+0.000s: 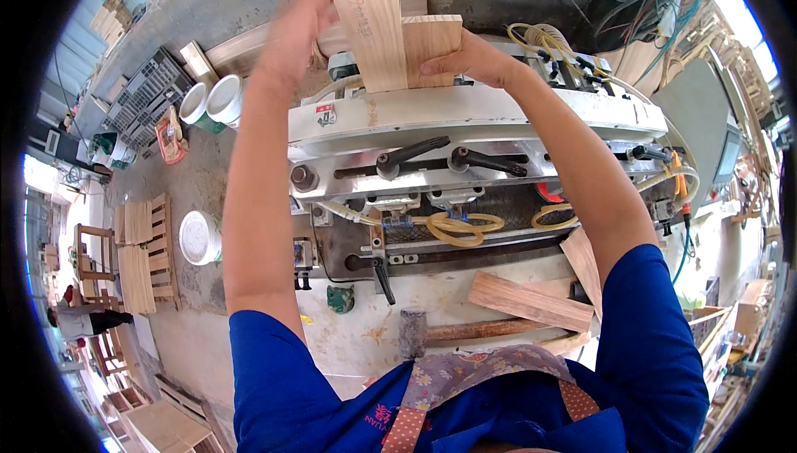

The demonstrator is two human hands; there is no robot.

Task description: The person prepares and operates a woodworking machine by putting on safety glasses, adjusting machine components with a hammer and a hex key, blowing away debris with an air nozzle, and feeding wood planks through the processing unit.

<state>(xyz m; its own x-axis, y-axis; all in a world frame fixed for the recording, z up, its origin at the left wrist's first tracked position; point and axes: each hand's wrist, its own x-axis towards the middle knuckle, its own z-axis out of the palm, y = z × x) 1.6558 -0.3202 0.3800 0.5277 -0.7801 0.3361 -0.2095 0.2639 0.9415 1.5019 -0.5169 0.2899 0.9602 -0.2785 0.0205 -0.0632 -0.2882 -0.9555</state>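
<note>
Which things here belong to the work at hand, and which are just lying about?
Apparently in use:
long board, left hand at its edge
shorter board, right hand gripping it
white-beamed machine

Apparently lying about:
mallet
loose boards
white buckets

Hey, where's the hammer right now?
In the head view, the hammer lies low, slightly right of centre, between the apron and a loose board.

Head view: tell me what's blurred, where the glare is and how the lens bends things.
In the head view, the left hand is smeared by motion blur, while the right hand looks sharper; in the head view, the bright opening at upper right is washed out; in the head view, the white beam appears bowed, and black surrounds the rounded image.
</note>
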